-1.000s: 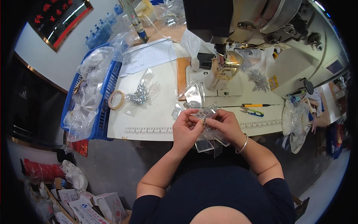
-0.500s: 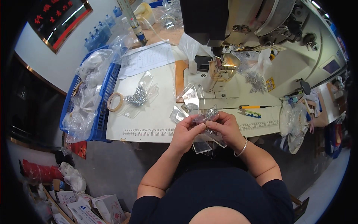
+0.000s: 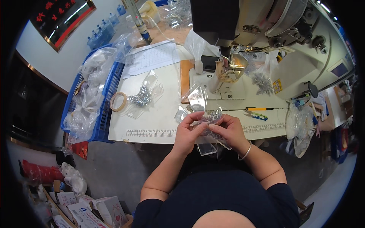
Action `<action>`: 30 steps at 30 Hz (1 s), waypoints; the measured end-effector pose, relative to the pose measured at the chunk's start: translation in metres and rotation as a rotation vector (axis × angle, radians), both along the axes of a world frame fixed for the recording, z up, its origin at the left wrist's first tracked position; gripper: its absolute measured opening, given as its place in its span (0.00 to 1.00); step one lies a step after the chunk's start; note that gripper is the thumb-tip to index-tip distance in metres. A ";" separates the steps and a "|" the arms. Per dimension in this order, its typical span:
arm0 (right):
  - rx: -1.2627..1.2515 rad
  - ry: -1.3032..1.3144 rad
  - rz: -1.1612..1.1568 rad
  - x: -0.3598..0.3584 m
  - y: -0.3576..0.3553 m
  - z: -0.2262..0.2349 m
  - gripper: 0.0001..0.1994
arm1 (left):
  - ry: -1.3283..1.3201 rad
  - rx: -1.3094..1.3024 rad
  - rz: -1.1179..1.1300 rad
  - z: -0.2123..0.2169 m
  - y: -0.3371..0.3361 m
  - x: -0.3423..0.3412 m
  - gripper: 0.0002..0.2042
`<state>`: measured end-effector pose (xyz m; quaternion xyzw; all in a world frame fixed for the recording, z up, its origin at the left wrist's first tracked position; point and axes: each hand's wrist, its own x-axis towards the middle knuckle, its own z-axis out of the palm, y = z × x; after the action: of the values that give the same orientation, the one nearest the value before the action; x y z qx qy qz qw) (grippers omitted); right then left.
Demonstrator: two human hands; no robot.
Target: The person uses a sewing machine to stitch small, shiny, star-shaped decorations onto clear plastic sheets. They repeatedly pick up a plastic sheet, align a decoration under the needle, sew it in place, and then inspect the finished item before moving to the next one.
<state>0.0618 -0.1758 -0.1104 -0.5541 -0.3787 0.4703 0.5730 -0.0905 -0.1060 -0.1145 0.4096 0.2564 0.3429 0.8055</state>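
Note:
Over the table's front edge, my left hand [image 3: 185, 133] and my right hand [image 3: 232, 132] are closed together on a clear plastic strip piece with silver sparkling trim [image 3: 215, 115]. Both thumbs press on it from above, and transparent ends hang down below the fingers. My left index finger is raised a little off the piece. The part between my fingers is largely covered. Just beyond my hands lies a loose clear plastic strip [image 3: 197, 99], close to the sewing machine [image 3: 227, 72]. A similar silver-trimmed plastic piece [image 3: 141, 97] rests flat on the table to the left.
A tan tape roll [image 3: 118, 102] lies near a blue basket [image 3: 108, 91] stuffed with plastic bags. Paper sheets [image 3: 152, 57] are further back. To the right are a yellow pen [image 3: 258, 109], thread snips [image 3: 257, 116] and a bag of silver trim [image 3: 262, 81]. A printed ruler [image 3: 152, 132] runs along the front.
My left index finger has lifted and straightened away from the piece. Both hands stay in nearly the same place, and the view has shifted slightly.

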 end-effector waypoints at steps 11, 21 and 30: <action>0.012 0.148 0.008 0.001 0.003 0.000 0.08 | -0.021 0.082 -0.016 -0.002 0.004 0.001 0.15; 0.082 0.126 -0.002 -0.006 0.003 0.001 0.07 | -0.038 0.229 0.317 0.007 -0.003 0.012 0.07; 0.096 -0.031 -0.044 -0.002 0.005 -0.001 0.07 | -0.065 -0.055 0.006 0.002 -0.002 0.008 0.08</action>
<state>0.0602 -0.1711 -0.1112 -0.5416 -0.3971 0.4303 0.6032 -0.0821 -0.1078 -0.1128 0.3750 0.2407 0.3513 0.8234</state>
